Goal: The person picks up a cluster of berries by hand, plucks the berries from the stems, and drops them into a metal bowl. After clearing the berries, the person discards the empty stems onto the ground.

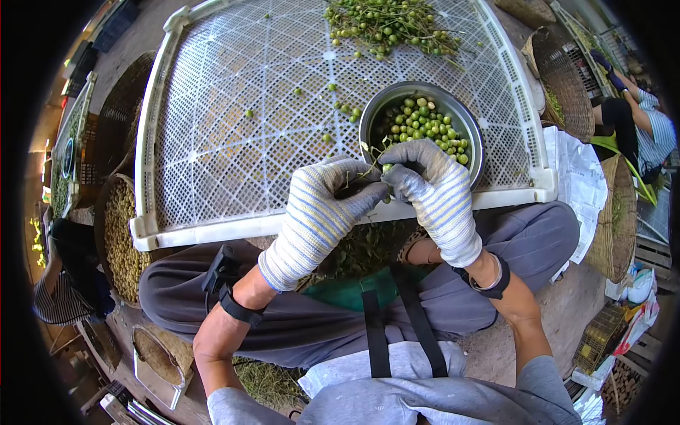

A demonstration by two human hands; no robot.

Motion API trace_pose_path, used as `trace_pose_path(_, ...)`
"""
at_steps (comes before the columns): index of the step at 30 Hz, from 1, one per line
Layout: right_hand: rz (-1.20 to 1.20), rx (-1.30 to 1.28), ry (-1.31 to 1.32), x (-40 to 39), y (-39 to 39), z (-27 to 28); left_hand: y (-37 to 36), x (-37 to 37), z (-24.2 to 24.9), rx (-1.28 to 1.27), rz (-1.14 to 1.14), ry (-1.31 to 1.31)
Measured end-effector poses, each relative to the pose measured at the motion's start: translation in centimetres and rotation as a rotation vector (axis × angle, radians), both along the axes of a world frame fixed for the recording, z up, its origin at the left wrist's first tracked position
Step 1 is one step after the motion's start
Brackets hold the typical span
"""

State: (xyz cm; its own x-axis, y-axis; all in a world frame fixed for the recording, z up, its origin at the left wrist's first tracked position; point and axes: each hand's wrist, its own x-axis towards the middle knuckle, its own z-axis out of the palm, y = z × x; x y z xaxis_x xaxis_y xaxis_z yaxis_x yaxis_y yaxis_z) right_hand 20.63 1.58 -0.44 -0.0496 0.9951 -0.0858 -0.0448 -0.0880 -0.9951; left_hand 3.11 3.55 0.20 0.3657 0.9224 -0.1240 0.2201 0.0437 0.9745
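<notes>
Both my hands wear striped knit gloves with grey fingers and meet in front of the steel bowl point(476, 134). My left hand point(322, 202) is closed in a pinch on a thin green stem point(373, 161) of a fruit sprig. My right hand point(437, 190) has its thumb and fingertips pressed together at the same sprig, by a small green fruit point(387, 168). Round green fruits point(425, 126) lie loose in the bowl, which stands on a white mesh tray point(234, 85). A heap of fruiting sprigs point(389, 27) lies at the tray's far side.
Several loose fruits point(345, 108) dot the mesh left of the bowl. A basket of pale fruits point(122, 237) stands at the left; woven baskets point(563, 85) and newspaper point(577, 188) are at the right. Leafy stems point(361, 253) lie below the tray. Other people point(648, 127) sit at both sides.
</notes>
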Motion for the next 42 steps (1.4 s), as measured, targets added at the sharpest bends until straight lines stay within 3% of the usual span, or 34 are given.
trace_pose_path(5, 0.02, -0.093, 0.095, 0.4, 0.2, -0.2, 0.1, -0.1, 0.6, -0.21, 0.036, -0.083)
trace_pose_path(15, -0.133, 0.022, 0.017, 3.3, 2.4, 1.4, 1.1, -0.8, 1.8, -0.272, 0.151, -0.146)
trace_pose_path(19, -0.095, -0.026, 0.208, 4.1, 2.7, 0.8, 1.1, -0.9, 1.5, -0.289, 0.16, -0.167)
trace_pose_path(22, -0.134, -0.001, 0.015, 4.1, 2.9, 0.9, 1.2, -1.2, 1.2, -0.337, 0.166, -0.163)
trace_pose_path(24, -0.192, 0.618, -0.748, 4.4, 3.7, 0.4, 1.2, -1.3, 1.3, -0.343, 0.163, -0.177)
trace_pose_path(25, -0.192, 0.619, -0.748, 4.2, 3.4, 0.5, 1.2, -1.4, 1.3, -0.351, 0.158, -0.192)
trace_pose_path(28, 0.077, 0.148, -0.067, 2.8, 2.1, 1.0, 1.2, -1.1, 1.5, -0.349, 0.155, -0.203)
trace_pose_path(29, 0.075, 0.147, -0.067, 2.6, 1.9, 1.2, 1.1, -1.1, 1.5, -0.35, 0.153, -0.202)
trace_pose_path(31, 0.221, -0.197, -0.003, 2.4, 1.6, 1.7, 0.9, -0.9, 1.3, -0.34, 0.155, -0.231)
trace_pose_path(35, 0.193, -0.099, 0.078, 2.0, 1.4, 0.8, 0.9, -1.0, 1.3, -0.331, 0.111, -0.222)
trace_pose_path(42, 0.217, -0.142, 0.073, 3.0, 1.7, 0.1, 0.8, -0.7, 1.7, -0.314, 0.108, -0.193)
